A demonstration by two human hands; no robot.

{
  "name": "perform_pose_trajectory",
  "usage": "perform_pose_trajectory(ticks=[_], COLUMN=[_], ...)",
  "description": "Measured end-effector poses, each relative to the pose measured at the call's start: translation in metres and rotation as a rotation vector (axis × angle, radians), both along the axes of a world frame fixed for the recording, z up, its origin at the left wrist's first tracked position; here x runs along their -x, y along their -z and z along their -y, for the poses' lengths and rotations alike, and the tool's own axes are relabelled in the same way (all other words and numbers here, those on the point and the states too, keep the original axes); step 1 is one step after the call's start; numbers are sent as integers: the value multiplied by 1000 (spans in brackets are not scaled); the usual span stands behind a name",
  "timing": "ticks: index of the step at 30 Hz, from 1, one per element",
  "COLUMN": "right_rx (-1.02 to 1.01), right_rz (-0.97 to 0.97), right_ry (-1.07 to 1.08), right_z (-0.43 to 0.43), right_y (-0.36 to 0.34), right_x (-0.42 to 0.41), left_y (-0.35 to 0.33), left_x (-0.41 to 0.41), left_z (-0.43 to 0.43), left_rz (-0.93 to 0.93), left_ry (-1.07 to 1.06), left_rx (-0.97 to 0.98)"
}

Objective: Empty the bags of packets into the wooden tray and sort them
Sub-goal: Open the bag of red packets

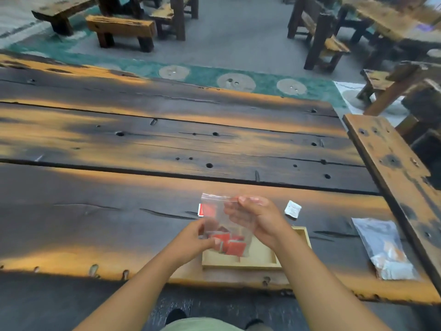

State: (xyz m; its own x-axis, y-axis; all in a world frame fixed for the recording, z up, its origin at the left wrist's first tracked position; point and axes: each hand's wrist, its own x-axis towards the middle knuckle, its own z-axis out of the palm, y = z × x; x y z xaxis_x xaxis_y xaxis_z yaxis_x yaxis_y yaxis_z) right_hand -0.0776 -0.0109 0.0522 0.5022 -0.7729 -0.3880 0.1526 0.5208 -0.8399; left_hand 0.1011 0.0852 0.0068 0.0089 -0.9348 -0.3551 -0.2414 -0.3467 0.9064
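The wooden table (167,144) fills most of the view; all work takes place at its near edge, at about 6 o'clock. The wooden tray (260,260) sits there, partly hidden by the forearms, and appears to hold nothing yet.

A second, still-filled bag (385,249) lies flat on the table at 3 o'clock from the tray, well apart from it.

The clear zip bag (226,220) is held upright directly above the tray, its mouth at 12 o'clock. The red packets (232,244) are bunched in its lower end.

The right hand (259,219) pinches the bag's upper edge near the seal, thumb on the near face, fingers visible through the plastic behind. The left hand (198,236) is closed on the bag's lower left corner. Whether the seal is open cannot be determined.

A loose white packet (293,209) lies on the table at 1 o'clock from the tray. A loose red packet (201,210) lies at 11 o'clock, partly behind the bag.

Risks, as judged:
- Inverting the bag off-centre would scatter packets past the tray's low wall.
- Thin plastic may slip from a corner pinch.
- The two loose packets may be overlooked during sorting.
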Motion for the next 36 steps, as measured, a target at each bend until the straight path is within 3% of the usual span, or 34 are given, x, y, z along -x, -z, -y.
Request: perform_pose_trajectory(ticks=[7,10,15,19,24,26,29,32,36], right_rx=[36,60,115,195,243,194,36,14,8], right_rz=[10,5,-71,-228,-490,-513,-418,-473,-523], right_ry=[-58,-57,-15,63,314,381,185,-46,-24], right_z=[-2,0,-1,-3,-8,-10,-18,-24,-25], right_y=[-16,-20,-14,-3,7,10,3,-2,2], right_x=[-2,1,10,11,12,13,10,5,1], left_y=[-48,-58,-61,-53,-39,-34,-31,-28,-21], left_x=[-14,-12,-1,10,22,26,34,42,50], left_z=[13,21,30,27,16,13,11,9,8], left_rz=[-110,-49,70,-23,-39,-8,17,51,75], left_ry=[-181,-195,-83,-146,-207,-230,-243,-214,-201], left_rx=[262,321,291,232,204,225,253,280,260])
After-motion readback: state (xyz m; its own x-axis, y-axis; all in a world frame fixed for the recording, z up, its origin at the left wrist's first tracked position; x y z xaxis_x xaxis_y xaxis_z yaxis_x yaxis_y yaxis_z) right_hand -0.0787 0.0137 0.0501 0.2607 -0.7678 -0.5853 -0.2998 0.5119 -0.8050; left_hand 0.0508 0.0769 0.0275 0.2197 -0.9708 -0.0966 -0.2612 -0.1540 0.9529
